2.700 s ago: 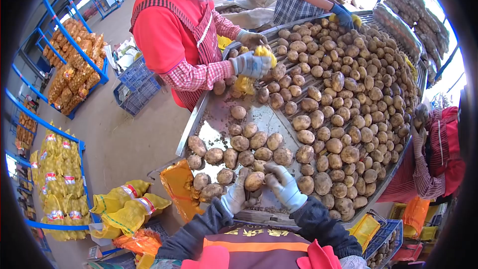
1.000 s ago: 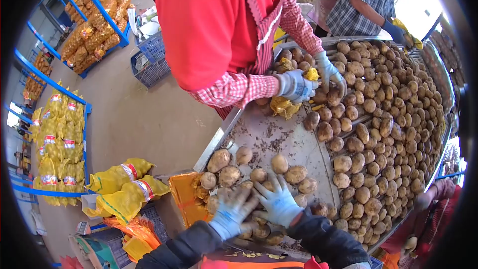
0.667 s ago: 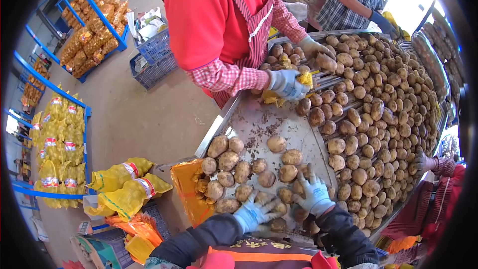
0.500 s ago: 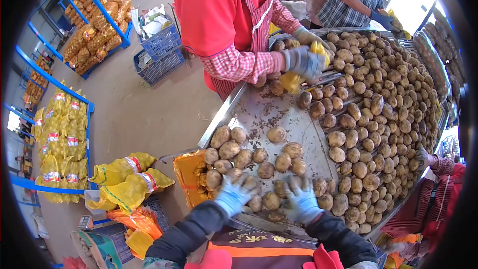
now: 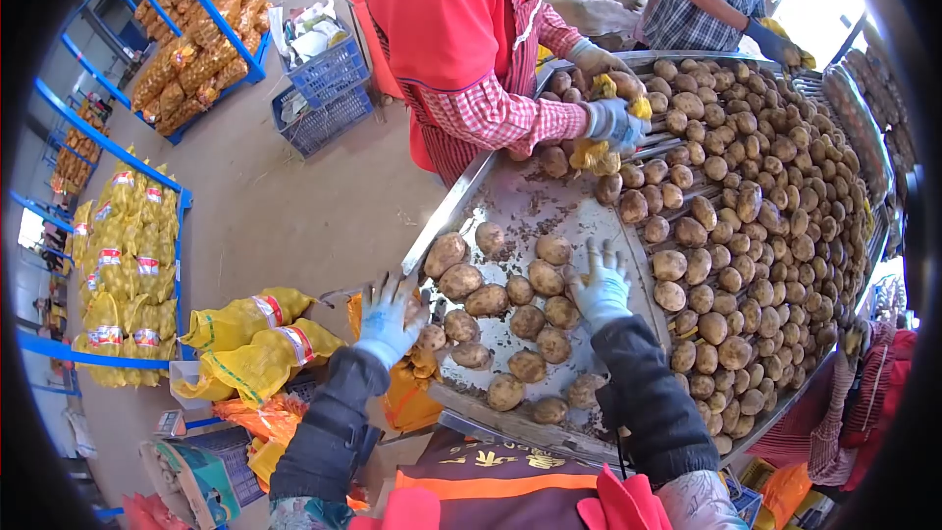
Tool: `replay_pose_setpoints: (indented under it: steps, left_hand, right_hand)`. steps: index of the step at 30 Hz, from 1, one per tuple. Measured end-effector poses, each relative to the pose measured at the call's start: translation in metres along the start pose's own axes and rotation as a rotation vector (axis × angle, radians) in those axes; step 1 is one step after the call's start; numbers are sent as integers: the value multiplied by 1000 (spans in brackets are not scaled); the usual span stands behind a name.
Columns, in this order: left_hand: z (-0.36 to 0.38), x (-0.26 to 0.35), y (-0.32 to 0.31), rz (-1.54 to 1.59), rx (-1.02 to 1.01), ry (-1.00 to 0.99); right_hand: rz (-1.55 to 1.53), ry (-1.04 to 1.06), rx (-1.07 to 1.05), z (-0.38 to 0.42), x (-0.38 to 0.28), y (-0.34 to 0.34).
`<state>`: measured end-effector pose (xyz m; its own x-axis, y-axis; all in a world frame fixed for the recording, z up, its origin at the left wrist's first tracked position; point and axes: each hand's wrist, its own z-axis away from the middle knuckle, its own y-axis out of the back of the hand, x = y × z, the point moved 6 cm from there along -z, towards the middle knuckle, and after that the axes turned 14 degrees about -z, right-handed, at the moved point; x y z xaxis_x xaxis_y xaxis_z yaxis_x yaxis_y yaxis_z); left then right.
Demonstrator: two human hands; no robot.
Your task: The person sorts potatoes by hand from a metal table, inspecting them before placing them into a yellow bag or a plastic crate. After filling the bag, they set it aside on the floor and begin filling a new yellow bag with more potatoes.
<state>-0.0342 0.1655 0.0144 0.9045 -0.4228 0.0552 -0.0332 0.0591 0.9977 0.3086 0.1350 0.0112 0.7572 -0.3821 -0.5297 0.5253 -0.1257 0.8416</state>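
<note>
Head view of a potato-sorting bench [image 5: 510,198]. The left hand [image 5: 386,319], gloved, lies at the near-left edge of the bench with its fingers [image 5: 378,290] spread open, gripping nothing; it rests over the mouth of an orange net bag [image 5: 407,395] that hangs at that edge, potatoes visible in the opening. The right hand [image 5: 601,285], also gloved, lies flat on the near cluster of potatoes [image 5: 510,309], fingers splayed open, palm down, touching the potatoes at the cluster's right side; whether any potato is caught beneath the palm cannot be told. Compared with half a second ago, both hands stand farther apart and farther up the bench: the left has shifted from the cluster's near edge out to the bag mouth, the right from the near rim to the cluster's far-right side; the cluster itself lies more tightly gathered toward the left edge. Across the bench, a co-worker in a red apron [image 5: 461,29] holds a yellow net bag [image 5: 599,152] in a gloved hand [image 5: 610,120] above the main mass of potatoes [image 5: 765,196]; filled yellow sacks [image 5: 250,339] lie on the floor left of the bench.
</note>
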Motion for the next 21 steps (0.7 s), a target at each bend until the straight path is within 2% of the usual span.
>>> replay_pose_setpoints:
  steps: [2, 3, 5, 6, 7, 9, 10, 12, 14, 16, 18, 20, 21]
  left_hand:
    - [-29, 2, 3, 20, 76, 58]
    - [-45, 6, 4, 21, 75, 58]
    - [-79, 19, 6, -14, 105, 60]
    - [-95, 28, 4, -8, 106, 51]
    - [-109, 38, -3, -53, 39, 69]
    - [-128, 72, 0, -60, -62, 38]
    - [-129, 92, -4, -161, -242, -45]
    - [-116, 127, -16, -226, -255, -241]
    - [-87, 151, -8, -196, -52, -395]
    - [-46, 158, -35, -70, -179, -505]
    - [-10, 158, -31, -87, -47, -560]
    - [13, 146, -23, -11, -68, -556]
    - [21, 139, -18, -31, -81, -554]
  right_hand:
    - [19, 19, -306, -6, -2, -39]
    - [123, 93, -361, 10, -38, -20]
    - [255, 394, -266, 34, -48, -34]
    - [136, 454, -258, 50, -57, -26]
    - [179, 529, -380, 65, -61, -22]
    - [175, 712, -446, 104, -57, -17]
    - [162, 778, -474, 118, -52, -17]
    - [41, 773, -479, 124, -33, -18]
    - [-81, 775, -493, 120, -21, -16]
    - [-72, 549, -267, 93, -7, -6]
    - [-60, 476, -160, 65, -6, 0]
    - [-54, 486, -94, 31, -7, -8]
    - [-44, 388, -114, 13, -12, -11]
